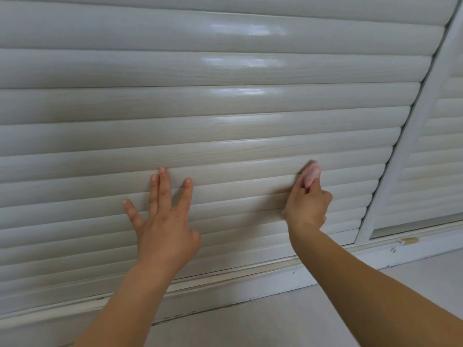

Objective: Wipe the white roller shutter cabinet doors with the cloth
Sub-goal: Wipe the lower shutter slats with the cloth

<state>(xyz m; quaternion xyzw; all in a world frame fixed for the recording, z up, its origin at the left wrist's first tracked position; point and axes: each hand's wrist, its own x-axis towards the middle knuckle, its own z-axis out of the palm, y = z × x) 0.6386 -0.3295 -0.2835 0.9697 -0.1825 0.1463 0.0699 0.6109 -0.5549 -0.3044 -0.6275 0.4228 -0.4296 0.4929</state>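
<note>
shutter door: white roller shutter door [225,108] fills most of the view, horizontal rounded slats, faint wood grain, glossy glare patches on the upper slats
left hand: left hand [162,221] laid flat on the lower slats of the shutter door, fingers straight and spread, fingertips and palm touching the slats, holds nothing
right hand: right hand [307,204] to the right of the left hand, on the same door's lower slats, fingers curled round the cloth, knuckles toward the camera
cloth: pink and white cloth [312,174] bunched small, sticks out above the right hand's fingers, pressed against a slat of the shutter door, blurred, edges hard to read
frame post: white upright frame post [411,136] right of the shutter door, runs slanted in the view
second door: another slatted white door [441,151] right of the frame post, partly cut off
bottom rail: white rail [225,279] under the shutter door, dirty seams, chipped paint spot [407,241] toward its right end
floor: pale floor [275,319] below the rail, both forearms cross over it
</note>
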